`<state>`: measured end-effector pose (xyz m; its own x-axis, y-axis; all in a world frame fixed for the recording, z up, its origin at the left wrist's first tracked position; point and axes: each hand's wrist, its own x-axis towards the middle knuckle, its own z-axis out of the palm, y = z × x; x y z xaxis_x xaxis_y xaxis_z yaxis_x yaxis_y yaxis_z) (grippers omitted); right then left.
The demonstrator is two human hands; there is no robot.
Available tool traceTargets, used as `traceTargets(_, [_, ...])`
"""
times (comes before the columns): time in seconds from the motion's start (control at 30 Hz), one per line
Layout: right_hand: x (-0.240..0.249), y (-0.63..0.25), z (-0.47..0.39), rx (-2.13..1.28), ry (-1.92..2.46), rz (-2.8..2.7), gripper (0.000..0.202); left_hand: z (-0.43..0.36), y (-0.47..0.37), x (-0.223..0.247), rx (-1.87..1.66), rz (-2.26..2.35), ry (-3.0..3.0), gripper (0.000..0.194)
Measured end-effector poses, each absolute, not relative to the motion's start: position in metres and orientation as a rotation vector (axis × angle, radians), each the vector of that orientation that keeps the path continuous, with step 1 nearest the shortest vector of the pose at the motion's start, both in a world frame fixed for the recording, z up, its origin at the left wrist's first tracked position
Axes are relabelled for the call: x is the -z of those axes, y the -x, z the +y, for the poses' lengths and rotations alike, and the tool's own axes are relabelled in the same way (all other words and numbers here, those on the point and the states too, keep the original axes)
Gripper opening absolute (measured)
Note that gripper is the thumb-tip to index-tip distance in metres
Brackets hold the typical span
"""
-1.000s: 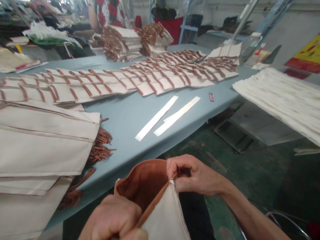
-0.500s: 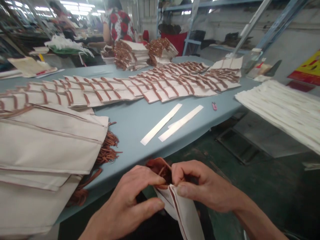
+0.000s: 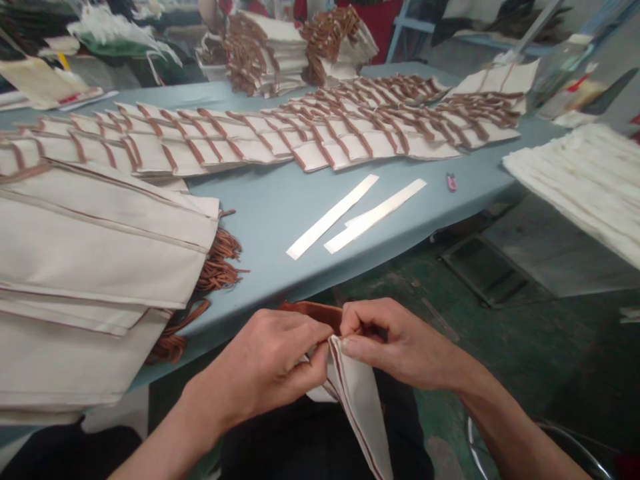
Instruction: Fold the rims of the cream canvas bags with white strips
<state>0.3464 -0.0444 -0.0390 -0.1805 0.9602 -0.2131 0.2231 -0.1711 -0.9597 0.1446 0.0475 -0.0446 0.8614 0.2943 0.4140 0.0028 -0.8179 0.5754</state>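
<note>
Above my lap, both hands pinch the edge of a cream fabric piece (image 3: 361, 400) with brown trim and a brown inner side. My left hand (image 3: 265, 363) is closed on its left part, thumb and forefinger pressed together at the rim. Beside it, my right hand (image 3: 395, 340) grips the folded top corner between thumb and bent fingers. The brown lining (image 3: 317, 311) shows behind the fingertips. Part of the piece's left side is hidden by my left hand.
On the blue-covered table (image 3: 260, 207) lie overlapping rows of cream pieces (image 3: 240, 137) with brown edges. Larger cream panels (image 3: 95, 247) with brown cords (image 3: 223, 260) sit at left. Two pale strips (image 3: 333, 217) and a small pink item (image 3: 451, 182) lie nearby. White sheets (image 3: 585, 180) are stacked at right.
My left thumb and forefinger have closed onto the fabric's edge; they were apart before. The view has tilted down, so the table's things sit higher in the picture.
</note>
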Motion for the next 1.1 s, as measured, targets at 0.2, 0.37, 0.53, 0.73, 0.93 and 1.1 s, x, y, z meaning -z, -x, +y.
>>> traceTargets(0.2, [0.04, -0.342, -0.045, -1.238, 1.511, -1.531, 0.022, 0.043, -0.143, 0.045, -0.609, 0.335, -2.346, 0.023])
traceTargets(0.37, [0.04, -0.342, -0.046, -1.32, 1.394, -1.484, 0.025, 0.042, -0.143, 0.045, -0.494, 0.417, -1.905, 0.025])
traceTargets(0.53, [0.046, -0.342, -0.046, -1.413, 1.298, -1.417, 0.029, 0.041, -0.144, 0.048, -0.491, 0.402, -1.714, 0.03])
traceTargets(0.73, [0.049, -0.342, -0.047, -1.42, 1.264, -1.432, 0.026, 0.04, -0.143, 0.049, -0.492, 0.424, -1.706, 0.03])
traceTargets(0.93, [0.029, -0.34, -0.052, -1.003, 1.562, -1.714, 0.002, 0.031, -0.143, 0.043, -0.48, 0.536, -1.806, 0.027])
traceTargets(1.1, [0.013, -0.334, -0.056, -0.679, 1.67, -1.935, 0.02, 0.026, -0.145, 0.038, -0.485, 0.603, -1.94, 0.025])
